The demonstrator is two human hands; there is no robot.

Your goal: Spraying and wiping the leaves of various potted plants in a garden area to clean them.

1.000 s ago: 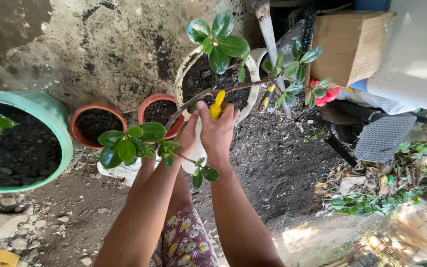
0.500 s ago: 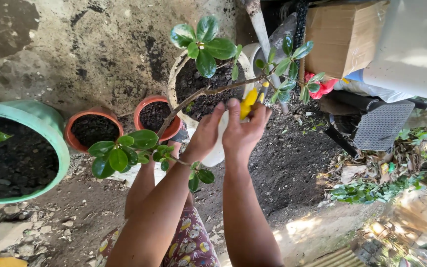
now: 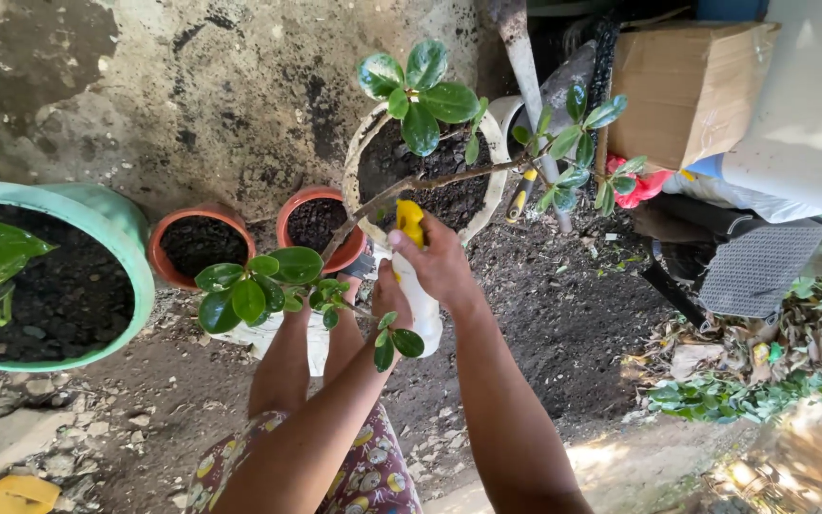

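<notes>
Bottle [image 3: 420, 300], white with a yellow nozzle [image 3: 410, 221], sits gripped in the right hand [image 3: 440, 266], fingers closed around its neck; the left hand [image 3: 387, 303] cups its base. Both hover beside the branch [image 3: 411, 183] above 2 terracotta pots [image 3: 197, 243].

Left hand [image 3: 384, 300] mostly hidden behind leaves, white spray bottle [image 3: 420, 303] partly covered by right hand [image 3: 440, 262], teal pot [image 3: 97, 228] cut off at left edge

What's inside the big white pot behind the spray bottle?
The white pot holds dark soil and a woody stem leaning out of it. Leaves cover part of the soil, and the right hand gripping the spray bottle hides the pot's near rim.
</notes>
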